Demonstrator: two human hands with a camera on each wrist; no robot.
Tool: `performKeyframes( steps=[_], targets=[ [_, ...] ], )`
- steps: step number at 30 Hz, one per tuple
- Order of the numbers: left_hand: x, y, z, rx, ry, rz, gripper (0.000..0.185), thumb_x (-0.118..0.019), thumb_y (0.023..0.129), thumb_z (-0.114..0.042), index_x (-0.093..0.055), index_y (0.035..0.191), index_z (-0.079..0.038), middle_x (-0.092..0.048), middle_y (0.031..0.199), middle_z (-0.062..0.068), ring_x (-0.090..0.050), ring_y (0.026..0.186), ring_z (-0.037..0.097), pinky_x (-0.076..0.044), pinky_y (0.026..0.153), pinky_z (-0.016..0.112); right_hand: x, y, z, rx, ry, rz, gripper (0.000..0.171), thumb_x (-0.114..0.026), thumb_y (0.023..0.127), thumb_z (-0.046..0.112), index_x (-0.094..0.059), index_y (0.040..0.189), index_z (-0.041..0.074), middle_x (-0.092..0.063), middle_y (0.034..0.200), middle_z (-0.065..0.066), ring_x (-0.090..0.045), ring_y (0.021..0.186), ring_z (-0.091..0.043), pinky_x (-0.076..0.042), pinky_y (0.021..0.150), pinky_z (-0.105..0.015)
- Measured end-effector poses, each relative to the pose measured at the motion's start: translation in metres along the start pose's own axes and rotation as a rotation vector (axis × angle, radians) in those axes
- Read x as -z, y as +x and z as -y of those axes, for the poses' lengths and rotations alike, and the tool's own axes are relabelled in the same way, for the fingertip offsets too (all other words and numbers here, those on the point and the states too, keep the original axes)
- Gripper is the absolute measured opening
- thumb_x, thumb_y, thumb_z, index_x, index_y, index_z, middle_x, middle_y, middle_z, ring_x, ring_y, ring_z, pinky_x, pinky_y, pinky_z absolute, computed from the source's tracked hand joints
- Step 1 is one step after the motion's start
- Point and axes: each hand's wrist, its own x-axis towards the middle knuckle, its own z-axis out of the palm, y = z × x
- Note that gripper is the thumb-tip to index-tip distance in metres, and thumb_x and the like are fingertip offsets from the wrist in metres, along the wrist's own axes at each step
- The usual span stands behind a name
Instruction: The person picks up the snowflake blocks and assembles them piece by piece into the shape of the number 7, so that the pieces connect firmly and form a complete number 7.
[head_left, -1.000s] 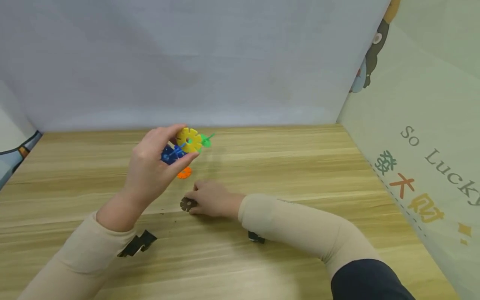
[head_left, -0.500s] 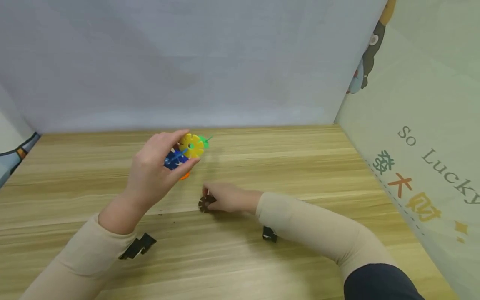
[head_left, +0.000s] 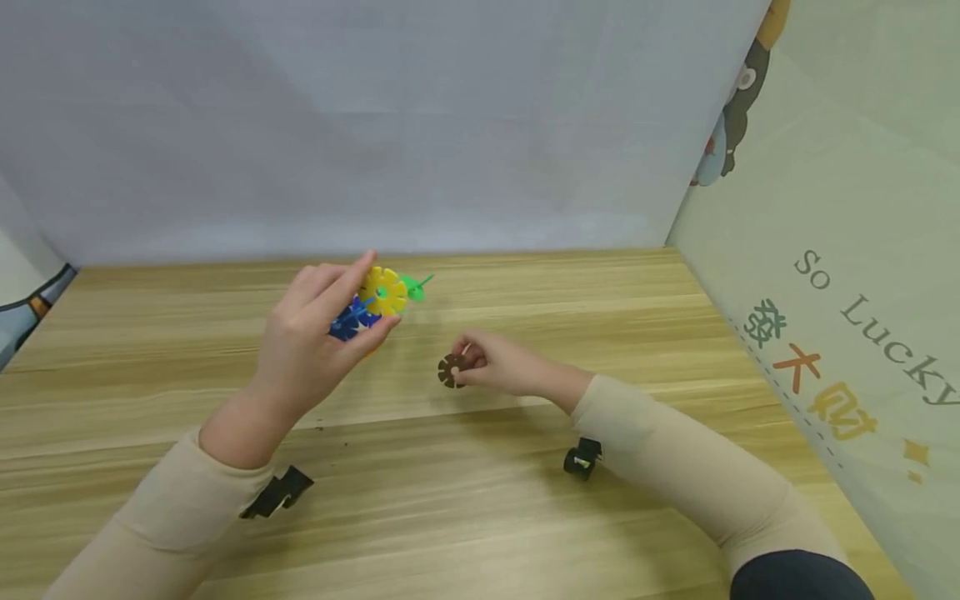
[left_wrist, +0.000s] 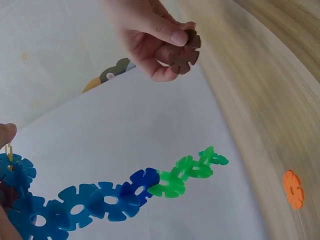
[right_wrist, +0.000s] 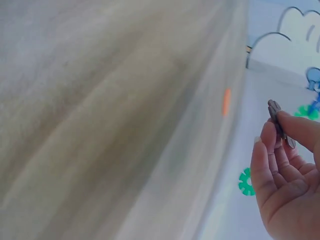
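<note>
Left hand (head_left: 315, 333): at frame centre-left, raised off the table, fingers curled round a snapped-together disc chain (left_wrist: 100, 200), its green end jutting free.
Right hand (head_left: 498, 367): pinching a brown disc (head_left: 452, 370) by its rim, notches exposed, just right of the chain.
Orange disc (left_wrist: 293, 189): flat on the wooden table (head_left: 525, 500), beneath the left hand.
Room: open board right of the hands up to the side wall.

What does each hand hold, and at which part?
Right hand pinches a brown disc by its rim. Left hand grips a chain of discs at its blue end.
</note>
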Motion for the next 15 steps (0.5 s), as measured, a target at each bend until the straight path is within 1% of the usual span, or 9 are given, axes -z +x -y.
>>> performKeyframes(
  steps=[4, 8, 12, 15],
  targets=[
    [-0.003, -0.003, 0.0, 0.007, -0.013, -0.015, 0.062, -0.056, 0.09, -0.045, -0.057, 0.12, 0.01, -0.061, 0.093, 0.02, -0.053, 0.085, 0.033, -0.043, 0.072, 0.03, 0.012, -0.01, 0.004, 0.018, 0.028, -0.056, 0.025, -0.064, 0.089, 0.007, -0.051, 0.11, 0.002, -0.062, 0.089, -0.007, -0.059, 0.082, -0.017, -0.048, 0.072, -0.027],
    [-0.005, -0.005, 0.0, 0.008, -0.017, -0.011, 0.062, -0.056, 0.09, -0.045, -0.057, 0.121, 0.009, -0.06, 0.094, 0.02, -0.053, 0.085, 0.033, -0.044, 0.071, 0.033, 0.022, -0.019, 0.011, 0.024, 0.058, -0.103, 0.024, -0.062, 0.09, 0.007, -0.051, 0.11, 0.0, -0.062, 0.091, -0.008, -0.06, 0.085, -0.023, -0.049, 0.074, -0.031],
    [-0.005, -0.007, 0.0, 0.006, -0.011, 0.019, 0.06, -0.055, 0.091, -0.045, -0.057, 0.122, 0.006, -0.06, 0.094, 0.019, -0.053, 0.085, 0.032, -0.046, 0.069, 0.036, 0.03, -0.028, 0.019, 0.022, 0.071, -0.157, 0.025, -0.061, 0.091, 0.007, -0.052, 0.112, -0.001, -0.061, 0.093, -0.01, -0.06, 0.087, -0.027, -0.05, 0.075, -0.034],
    [-0.007, -0.013, -0.001, 0.003, -0.014, 0.039, 0.057, -0.055, 0.091, -0.044, -0.058, 0.121, 0.004, -0.061, 0.096, 0.018, -0.054, 0.083, 0.03, -0.046, 0.066, 0.036, 0.032, -0.034, 0.023, 0.017, 0.086, -0.185, 0.026, -0.06, 0.091, 0.007, -0.052, 0.114, -0.002, -0.061, 0.095, -0.011, -0.061, 0.087, -0.025, -0.051, 0.077, -0.034]
  ],
)
